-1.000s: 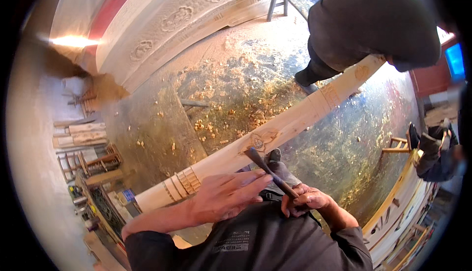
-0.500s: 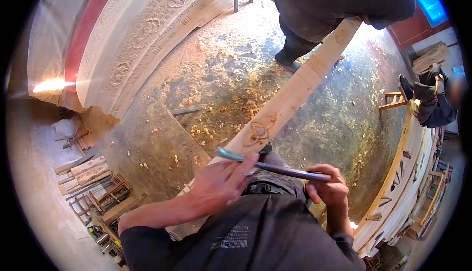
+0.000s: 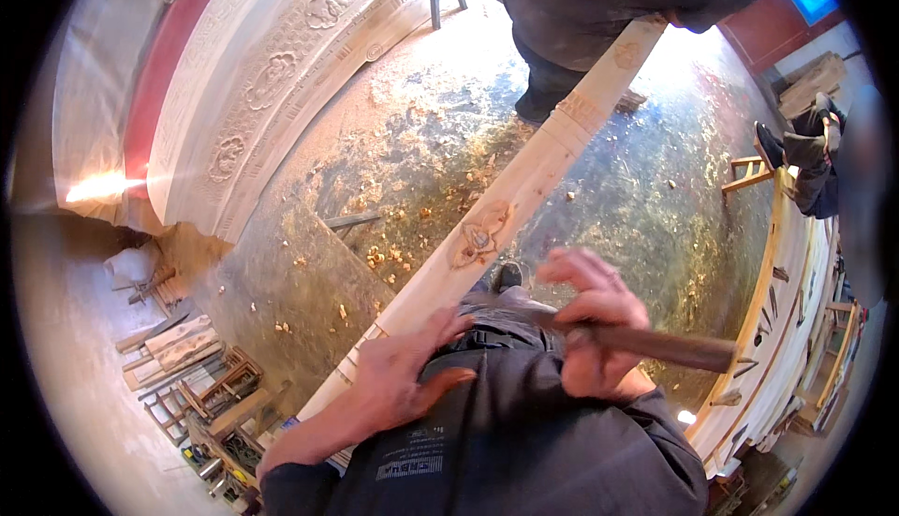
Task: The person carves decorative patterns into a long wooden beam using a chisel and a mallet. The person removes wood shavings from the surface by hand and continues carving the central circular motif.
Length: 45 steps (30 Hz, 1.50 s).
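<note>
My right hand (image 3: 599, 319) has a long, brown-handled chisel-like tool (image 3: 670, 344) in its grip, between thumb and palm. Its fingers are raised and partly spread over the shaft. The handle's blunt end points right; the thin other end, toward my left hand, is smeared by motion. My left hand (image 3: 398, 366) is open, fingers stretched out, at the near end of a long pale wooden beam (image 3: 520, 179). A flower-like motif (image 3: 482, 235) is carved in the beam's upper face. The beam runs from beside my lap to a person in dark clothes (image 3: 618, 1) at the far end.
Curly wood shavings (image 3: 379, 256) litter the floor. Large carved panels (image 3: 272, 76) stand at the left, with wooden pieces (image 3: 178, 352) below them. At the right, several tools lie along a pale plank (image 3: 749, 347), and another person (image 3: 815, 151) sits beyond it.
My left hand has come off the tool and opened. My right hand has moved up, and the tool has shifted right with it. The view has moved slightly.
</note>
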Tool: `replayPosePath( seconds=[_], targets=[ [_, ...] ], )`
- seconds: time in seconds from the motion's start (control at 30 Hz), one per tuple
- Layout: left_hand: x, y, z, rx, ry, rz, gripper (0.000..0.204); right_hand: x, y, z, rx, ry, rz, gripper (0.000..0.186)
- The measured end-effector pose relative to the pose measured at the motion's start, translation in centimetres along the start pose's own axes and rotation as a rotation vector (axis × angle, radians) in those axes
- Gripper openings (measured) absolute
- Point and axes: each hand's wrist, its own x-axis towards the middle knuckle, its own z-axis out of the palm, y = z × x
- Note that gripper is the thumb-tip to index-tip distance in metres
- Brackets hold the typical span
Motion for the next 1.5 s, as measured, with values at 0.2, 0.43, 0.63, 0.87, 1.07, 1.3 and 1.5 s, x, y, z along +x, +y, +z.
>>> replayPosePath(
  seconds=[0.2,0.43,0.63,0.87,1.07,1.3,1.5],
  targets=[
    [-5.0,-5.7,-2.3,-0.771,0.433,-0.279,0.07,1.3,0.9,5.1,-0.211,-0.246,-0.117,0.036],
    [-10.9,-9.4,-5.4,-1.063,0.421,-0.374,0.11,-0.8,1.7,14.7,-0.031,-0.608,-0.476,0.032],
    [-10.5,-7.4,-5.7,-0.866,0.422,-0.515,0.124,-0.6,1.9,17.1,-0.076,-0.662,-0.552,0.036],
    [-9.0,-6.8,-5.3,-0.787,0.329,-0.618,0.129,-0.4,2.2,17.1,0.003,-0.619,-0.567,0.031],
    [-8.1,-6.1,-4.6,-0.816,0.372,-0.576,0.122,-0.5,2.3,16.8,0.091,-0.629,-0.58,0.029],
    [-8.5,-7.0,-4.3,-0.898,0.365,-0.513,0.127,-1.1,2.3,17.2,0.028,-0.612,-0.6,0.029],
    [-9.2,-7.7,-4.3,-0.883,0.349,-0.488,0.132,-0.4,2.4,16.9,0.092,-0.661,-0.567,0.025]
  ],
)
